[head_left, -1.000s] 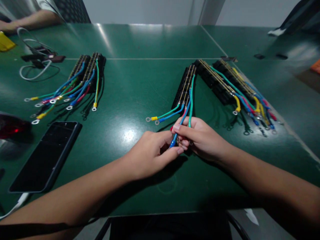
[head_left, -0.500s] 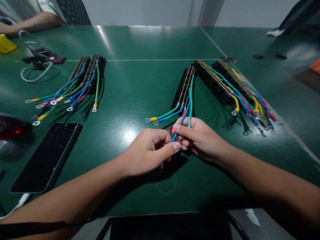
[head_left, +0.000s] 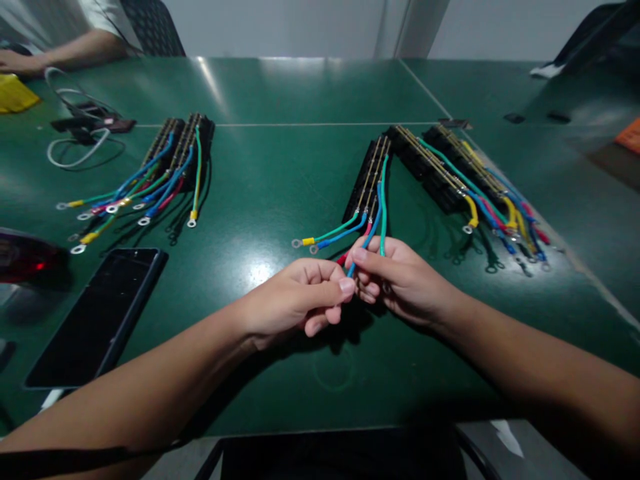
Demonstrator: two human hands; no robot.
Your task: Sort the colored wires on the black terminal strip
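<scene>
Both my hands meet over the near middle of the table, at the wires of a black terminal strip (head_left: 367, 177) with brass-coloured bars. A blue wire (head_left: 373, 227) runs down between them. My left hand (head_left: 305, 293) pinches its end between thumb and forefinger; the tip is hidden by the fingers. My right hand (head_left: 403, 273) pinches the same blue wire a little higher up. A green wire (head_left: 384, 207) passes behind the right hand's fingers. Left of them, a green wire with a yellow sleeve (head_left: 307, 241) and another blue wire (head_left: 333, 239) end in ring lugs. A red wire end (head_left: 343, 259) shows beside the left hand.
Two wired strips (head_left: 193, 150) lie at left, two more (head_left: 430, 163) at right. A phone (head_left: 97, 317) with a white cable, a dark red object (head_left: 27, 257) and a grey cable (head_left: 75, 157) lie on the left. Another person's arm (head_left: 80, 53) rests at the far left.
My left hand's lower fingers have curled differently, and its thumb has drawn slightly left and up. The right hand keeps its pinch. The whole view has shifted slightly.
</scene>
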